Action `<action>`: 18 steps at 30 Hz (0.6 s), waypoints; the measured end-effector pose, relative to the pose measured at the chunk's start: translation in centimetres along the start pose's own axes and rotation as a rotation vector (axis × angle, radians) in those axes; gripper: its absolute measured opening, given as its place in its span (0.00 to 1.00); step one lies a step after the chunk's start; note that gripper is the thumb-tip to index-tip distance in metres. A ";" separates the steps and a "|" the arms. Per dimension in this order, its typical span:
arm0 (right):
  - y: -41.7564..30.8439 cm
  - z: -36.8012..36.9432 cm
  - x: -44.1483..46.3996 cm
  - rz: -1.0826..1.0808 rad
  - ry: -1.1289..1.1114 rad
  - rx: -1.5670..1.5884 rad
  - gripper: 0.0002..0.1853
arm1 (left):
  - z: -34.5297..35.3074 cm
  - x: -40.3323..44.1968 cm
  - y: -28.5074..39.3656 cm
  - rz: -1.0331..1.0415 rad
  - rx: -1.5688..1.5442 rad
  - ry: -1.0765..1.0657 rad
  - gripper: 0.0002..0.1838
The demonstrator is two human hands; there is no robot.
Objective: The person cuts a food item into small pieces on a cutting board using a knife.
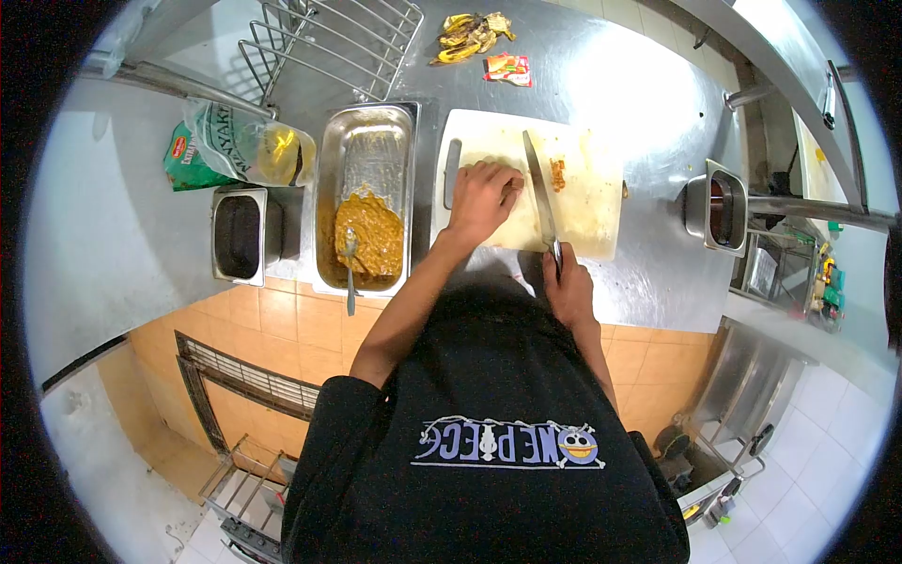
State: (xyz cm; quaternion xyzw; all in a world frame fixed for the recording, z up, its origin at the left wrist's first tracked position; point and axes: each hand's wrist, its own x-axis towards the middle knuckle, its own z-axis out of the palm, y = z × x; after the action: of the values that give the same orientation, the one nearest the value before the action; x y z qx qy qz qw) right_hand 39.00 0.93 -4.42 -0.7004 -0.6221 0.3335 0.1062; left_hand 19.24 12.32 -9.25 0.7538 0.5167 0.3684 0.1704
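A long-bladed kitchen knife [541, 193] lies across the white cutting board [592, 221], its tip towards the far edge. My right hand [569, 287] is closed round its handle at the board's near edge. To the left of the blade, my left hand [486, 199] rests on the board with curled fingers. What those fingers press on, if anything, is hidden beneath them. Small chopped brown pieces [558, 174] sit on the board just right of the blade.
Left of the board stands a metal pan [410, 207] holding brown-yellow mash [369, 235] and a spoon [350, 287]. Banana peels [473, 36] and a red packet [507, 70] lie beyond. Smaller metal containers [272, 230] [697, 205] flank the work area; a wire rack [329, 42] stands at back left.
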 end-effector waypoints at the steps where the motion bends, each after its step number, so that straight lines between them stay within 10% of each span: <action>1: 0.0 0.1 0.0 0.000 0.000 0.001 0.15 | 0.0 0.0 0.0 0.002 -0.007 0.011 0.08; 18: 0.4 1.2 -0.3 -0.046 0.046 0.058 0.12 | -0.1 0.4 0.2 -0.104 -0.138 -0.031 0.07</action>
State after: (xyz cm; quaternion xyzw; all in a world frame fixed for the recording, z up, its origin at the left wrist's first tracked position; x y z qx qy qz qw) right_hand 38.61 0.22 -5.40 -0.6898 -0.6256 0.3329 0.1484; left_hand 19.41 12.60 -8.94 0.7180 0.5260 0.3821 0.2488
